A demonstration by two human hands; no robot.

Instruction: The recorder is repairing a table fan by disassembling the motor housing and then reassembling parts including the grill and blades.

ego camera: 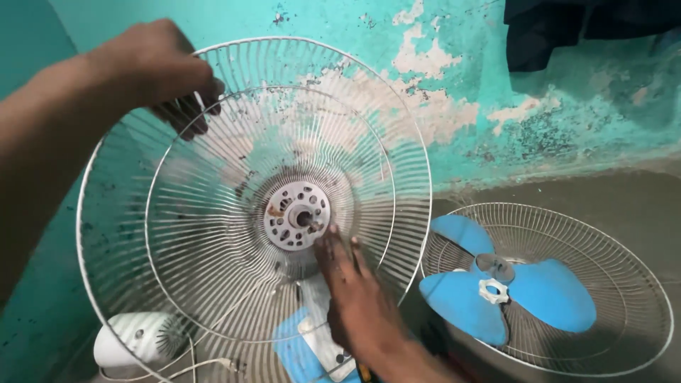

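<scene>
A round white wire fan guard [213, 177] stands upright in front of me, with a white perforated hub plate [296, 215] at its centre. My left hand [159, 71] grips the guard's wires near the upper left rim. My right hand [358, 301] reaches up from below, its fingertips touching the hub plate's lower right edge near the centre hole.
On the grey floor at the right lies a second wire guard [624, 284] holding a blue three-blade fan propeller [546, 291] with a white nut [494, 289]. A white motor housing [138, 340] with a cord sits lower left. Behind stands a peeling turquoise wall [496, 92] with dark cloth [567, 28] hanging.
</scene>
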